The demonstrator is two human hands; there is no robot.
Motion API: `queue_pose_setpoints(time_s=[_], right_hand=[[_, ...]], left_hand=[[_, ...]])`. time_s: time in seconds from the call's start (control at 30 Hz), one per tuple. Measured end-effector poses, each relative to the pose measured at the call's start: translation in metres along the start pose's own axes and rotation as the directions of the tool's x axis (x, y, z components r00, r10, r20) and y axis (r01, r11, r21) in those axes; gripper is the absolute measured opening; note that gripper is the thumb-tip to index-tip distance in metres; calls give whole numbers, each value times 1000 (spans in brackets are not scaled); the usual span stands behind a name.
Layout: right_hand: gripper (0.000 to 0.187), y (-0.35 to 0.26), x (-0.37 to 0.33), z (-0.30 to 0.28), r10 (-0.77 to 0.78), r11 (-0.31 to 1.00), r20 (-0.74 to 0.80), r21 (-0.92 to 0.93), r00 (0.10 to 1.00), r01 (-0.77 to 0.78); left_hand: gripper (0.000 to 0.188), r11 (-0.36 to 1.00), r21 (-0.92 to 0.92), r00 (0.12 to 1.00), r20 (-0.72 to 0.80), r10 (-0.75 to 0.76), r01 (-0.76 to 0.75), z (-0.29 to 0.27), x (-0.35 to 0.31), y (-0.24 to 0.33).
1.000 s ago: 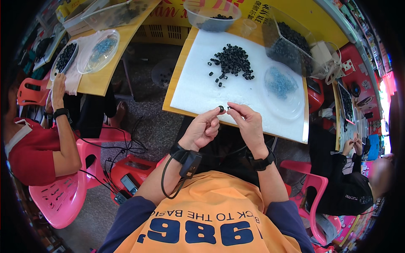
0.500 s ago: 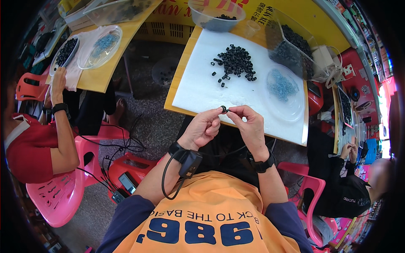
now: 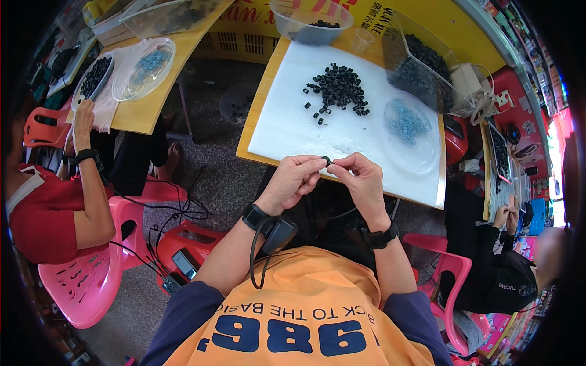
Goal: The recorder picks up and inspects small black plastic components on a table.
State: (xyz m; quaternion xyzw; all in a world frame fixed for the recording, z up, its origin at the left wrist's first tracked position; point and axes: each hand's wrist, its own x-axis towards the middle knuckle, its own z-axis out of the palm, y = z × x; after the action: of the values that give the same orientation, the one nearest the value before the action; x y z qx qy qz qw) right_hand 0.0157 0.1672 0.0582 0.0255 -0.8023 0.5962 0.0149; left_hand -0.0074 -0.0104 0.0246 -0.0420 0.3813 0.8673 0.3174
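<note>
Just in front of the table's near edge, my left hand (image 3: 296, 182) pinches a small black part (image 3: 327, 161) between thumb and forefinger. It looks round, like a short ring. My right hand (image 3: 361, 184) has its thumb and forefinger pressed together at the part's right edge; anything between those tips is too small to make out. Beyond my hands, a heap of small black pieces (image 3: 339, 86) lies on a white foam sheet (image 3: 284, 125). To its right, a clear round plate (image 3: 410, 166) holds tiny light-blue pieces (image 3: 408, 121).
Tubs of black pieces, one round (image 3: 292, 23) and one rectangular (image 3: 397, 46), stand at the table's back by a small clear cup (image 3: 362, 41). Co-workers sit left (image 3: 55, 219) and right (image 3: 497, 274). Pink chairs (image 3: 85, 283) and cables (image 3: 165, 213) occupy the floor.
The black part has turned between my fingers, and both hands have shifted slightly. The cable at my left wrist has swung to the right.
</note>
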Motion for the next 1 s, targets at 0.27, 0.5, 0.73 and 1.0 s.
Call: queue_pose_setpoints(time_s=[0.27,0.5,0.73,1.0], right_hand=[[29,-5,2,-14,13,994,188,108,982,-34],[31,2,3,-15,-104,989,294,135,950,66],[28,4,3,-10,-54,991,281,135,958,16],[30,-7,1,-9,-117,988,238,-69,964,137]], left_hand=[[16,998,23,990,123,-63,61,-1,-3,3],[14,963,-152,955,233,-184,223,-3,-2,-7],[13,937,-233,946,254,-200,261,-5,-1,-11],[14,887,-340,930,299,-212,312,-4,-5,-12]])
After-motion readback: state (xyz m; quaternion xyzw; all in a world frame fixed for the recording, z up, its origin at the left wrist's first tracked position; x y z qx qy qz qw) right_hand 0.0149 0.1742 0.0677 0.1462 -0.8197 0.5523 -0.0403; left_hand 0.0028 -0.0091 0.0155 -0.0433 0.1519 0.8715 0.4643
